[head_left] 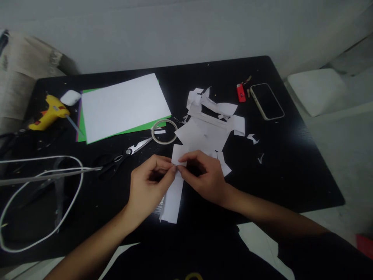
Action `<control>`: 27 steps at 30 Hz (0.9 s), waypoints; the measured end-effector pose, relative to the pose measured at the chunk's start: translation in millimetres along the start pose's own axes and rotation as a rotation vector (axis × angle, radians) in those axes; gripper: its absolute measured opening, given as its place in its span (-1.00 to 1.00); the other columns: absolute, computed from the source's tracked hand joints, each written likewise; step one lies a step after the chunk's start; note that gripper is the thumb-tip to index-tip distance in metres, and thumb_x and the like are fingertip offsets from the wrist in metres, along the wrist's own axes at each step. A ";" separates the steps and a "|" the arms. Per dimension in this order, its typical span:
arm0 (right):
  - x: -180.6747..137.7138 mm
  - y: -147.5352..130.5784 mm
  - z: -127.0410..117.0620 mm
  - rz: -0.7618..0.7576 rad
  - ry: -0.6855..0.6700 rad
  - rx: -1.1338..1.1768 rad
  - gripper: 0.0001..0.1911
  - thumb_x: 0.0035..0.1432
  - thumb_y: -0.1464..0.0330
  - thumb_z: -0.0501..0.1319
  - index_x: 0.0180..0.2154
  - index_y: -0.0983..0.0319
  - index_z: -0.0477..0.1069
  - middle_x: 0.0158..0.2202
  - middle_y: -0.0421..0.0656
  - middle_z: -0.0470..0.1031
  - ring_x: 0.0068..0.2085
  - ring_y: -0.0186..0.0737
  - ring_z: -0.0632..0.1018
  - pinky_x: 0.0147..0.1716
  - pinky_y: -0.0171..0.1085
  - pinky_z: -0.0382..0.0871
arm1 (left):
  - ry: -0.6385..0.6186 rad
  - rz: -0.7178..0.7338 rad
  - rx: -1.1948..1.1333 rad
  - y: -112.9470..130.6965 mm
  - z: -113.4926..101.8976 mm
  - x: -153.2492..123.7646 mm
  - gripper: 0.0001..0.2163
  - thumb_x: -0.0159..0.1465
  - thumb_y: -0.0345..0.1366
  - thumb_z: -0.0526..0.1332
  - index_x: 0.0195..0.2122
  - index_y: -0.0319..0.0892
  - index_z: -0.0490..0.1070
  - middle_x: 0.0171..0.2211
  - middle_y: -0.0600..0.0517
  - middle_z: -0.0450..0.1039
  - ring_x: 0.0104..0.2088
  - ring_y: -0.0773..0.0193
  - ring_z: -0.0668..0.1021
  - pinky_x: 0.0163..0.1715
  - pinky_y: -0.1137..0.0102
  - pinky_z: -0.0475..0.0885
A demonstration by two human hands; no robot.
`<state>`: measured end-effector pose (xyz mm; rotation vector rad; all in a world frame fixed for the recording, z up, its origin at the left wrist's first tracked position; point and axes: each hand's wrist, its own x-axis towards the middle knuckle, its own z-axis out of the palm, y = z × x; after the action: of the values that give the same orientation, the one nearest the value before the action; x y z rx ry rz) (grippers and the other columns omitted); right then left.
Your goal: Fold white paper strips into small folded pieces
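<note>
Both hands meet at a long white paper strip [174, 198] near the front of the black table. My left hand [150, 179] pinches the strip's left edge between thumb and forefinger. From the other side, my right hand [208, 177] grips the same strip with thumb and forefinger, its fingertips close to the left ones. The strip runs down toward me, and its upper end shows above the fingers. Just beyond the hands lies a heap of cut white paper scraps [204, 132]. Black-handled scissors [128, 152] rest to the left, blades toward a roll of tape [164, 132].
White sheets [125, 105] lie over green paper [145, 126] at the back left. Beside them are a yellow glue gun [51, 112], a white case [70, 97] and a looped white cable [78, 190]. A red lighter [241, 92] and a phone [267, 101] lie at the back right.
</note>
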<state>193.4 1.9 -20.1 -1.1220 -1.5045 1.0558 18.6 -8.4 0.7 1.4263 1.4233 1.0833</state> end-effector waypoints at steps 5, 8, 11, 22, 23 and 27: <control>-0.6 -0.3 1.5 0.009 0.022 0.004 -0.91 0.23 0.43 0.37 -0.21 0.16 0.54 -0.39 -0.24 0.59 -0.41 -0.31 0.58 -0.40 -0.29 0.48 | -0.007 -0.005 -0.016 -1.8 0.6 0.3 -0.92 0.25 -0.37 0.41 -0.38 -0.15 0.55 -0.30 0.04 0.62 -0.42 0.37 0.60 -0.45 0.50 0.50; 0.1 -1.0 1.1 0.024 0.001 0.018 -0.90 0.23 0.43 0.36 -0.19 0.17 0.54 -0.38 -0.24 0.58 -0.41 -0.31 0.57 -0.40 -0.29 0.47 | -0.001 -0.009 -0.032 -2.3 1.3 0.9 -0.91 0.24 -0.37 0.41 -0.39 -0.16 0.54 -0.30 0.03 0.61 -0.41 0.37 0.60 -0.45 0.50 0.50; 0.9 -1.2 0.8 0.038 -0.016 0.040 -0.88 0.24 0.40 0.38 -0.17 0.17 0.54 -0.39 -0.24 0.57 -0.42 -0.31 0.57 -0.39 -0.29 0.48 | 0.005 -0.017 -0.032 -1.4 1.3 1.1 -0.91 0.24 -0.36 0.41 -0.40 -0.16 0.54 -0.29 0.02 0.61 -0.40 0.37 0.60 -0.44 0.50 0.49; 4.2 -0.2 -2.3 0.072 0.019 0.070 -0.94 0.28 0.42 0.35 -0.21 0.15 0.58 -0.30 -0.20 0.63 -0.30 -0.26 0.62 -0.30 -0.26 0.54 | -0.081 -0.216 -0.250 2.0 -2.0 8.0 -0.89 0.26 -0.26 0.37 -0.29 -0.16 0.49 -0.33 0.02 0.57 -0.38 0.30 0.59 -0.39 0.43 0.57; 4.9 -0.4 -2.9 0.064 0.019 0.072 -0.93 0.28 0.42 0.34 -0.21 0.15 0.59 -0.28 -0.19 0.64 -0.27 -0.25 0.63 -0.26 -0.24 0.55 | -0.110 -0.255 -0.277 0.4 -2.4 8.6 -0.87 0.27 -0.24 0.38 -0.29 -0.15 0.48 -0.35 0.03 0.55 -0.39 0.29 0.58 -0.41 0.44 0.57; 6.8 -2.2 -4.1 0.088 0.027 0.082 -0.92 0.26 0.42 0.37 -0.20 0.15 0.62 -0.28 -0.19 0.65 -0.28 -0.25 0.62 -0.27 -0.24 0.53 | -0.195 -0.349 -0.349 -5.4 -4.4 8.1 -0.83 0.29 -0.19 0.40 -0.24 -0.14 0.48 -0.46 0.12 0.40 -0.50 0.38 0.46 -0.51 0.51 0.43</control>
<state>196.3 8.4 -16.0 -1.1494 -1.3886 1.1474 12.7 -0.3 -3.0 0.9639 1.2156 0.8884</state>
